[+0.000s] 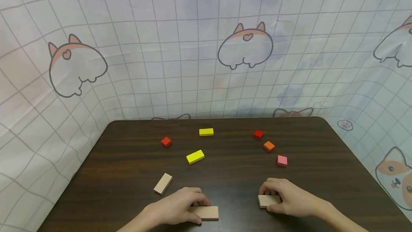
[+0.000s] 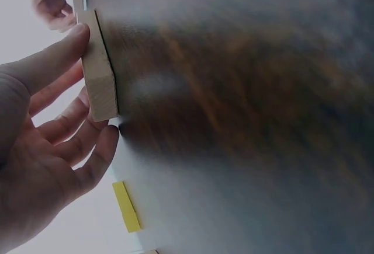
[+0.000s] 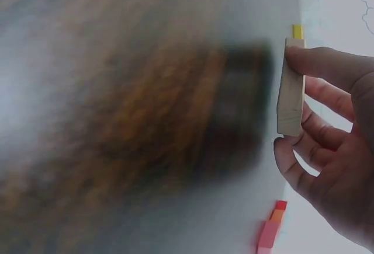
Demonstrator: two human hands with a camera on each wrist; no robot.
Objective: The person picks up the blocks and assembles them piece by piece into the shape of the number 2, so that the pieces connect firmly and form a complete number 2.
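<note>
Near the front edge of the table, my left hand (image 1: pixel 177 206) holds a plain wooden block (image 1: pixel 209 213) by its long sides, thumb in front and fingers behind. To the right, my right hand (image 1: pixel 296 198) grips another plain wooden block (image 1: pixel 267 201) the same way. A stretch of tabletop separates the two blocks. In the left wrist view, the thumb presses one side of its block (image 2: pixel 100 84). The right wrist view shows the thumb and fingers around the other block (image 3: pixel 290 99). Whether either block touches the table I cannot tell.
A third wooden block (image 1: pixel 163 183) lies beyond my left hand on the dark table (image 1: pixel 122 174). Farther back are yellow blocks (image 1: pixel 195 157) and a red block (image 1: pixel 166 141). Red (image 1: pixel 258 134), orange (image 1: pixel 269 146) and pink (image 1: pixel 282 160) blocks lie at right. A printed curtain (image 1: pixel 193 63) surrounds the table.
</note>
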